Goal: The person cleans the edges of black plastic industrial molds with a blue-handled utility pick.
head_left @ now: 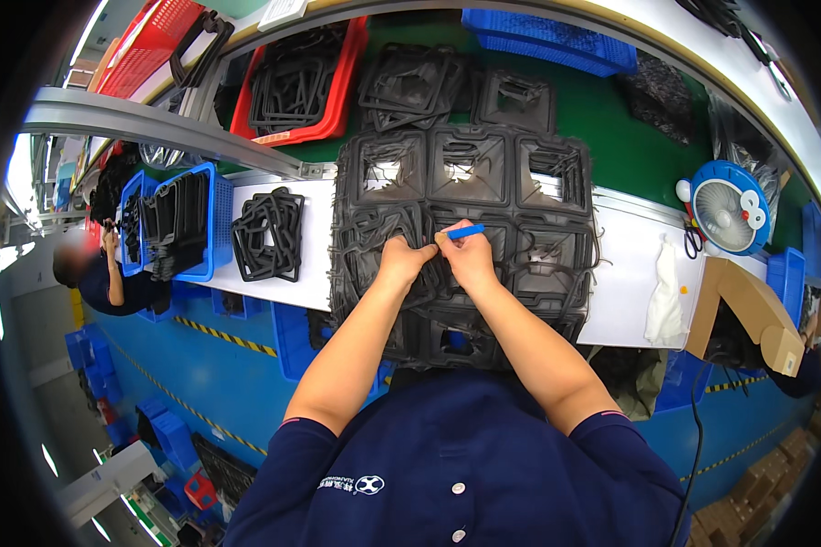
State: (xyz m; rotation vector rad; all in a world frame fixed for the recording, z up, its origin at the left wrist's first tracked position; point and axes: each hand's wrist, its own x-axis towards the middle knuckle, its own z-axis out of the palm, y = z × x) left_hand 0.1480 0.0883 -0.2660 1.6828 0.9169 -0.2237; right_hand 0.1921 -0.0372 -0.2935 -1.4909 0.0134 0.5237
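A large sheet of joined black moulded frames [470, 150] covers the middle of the white table, with thin ragged film in several openings. My left hand [401, 262] is closed on a black frame [360, 239] at the left of the sheet, thumb toward the right hand. Close beside it, my right hand [470, 264] grips a slim tool with a blue handle [466, 232]. The handle sticks out to the right past the fingers; its working end is hidden near the frame's edge, so its exact kind does not show.
Loose black frames [269, 239] lie stacked at the left, beside a blue basket [212, 223] of more frames. A red crate [345, 87] stands behind. On the right are a blue fan [728, 210], scissors [693, 241], a white cloth [666, 296] and a cardboard box [748, 305]. Another person [109, 283] works at far left.
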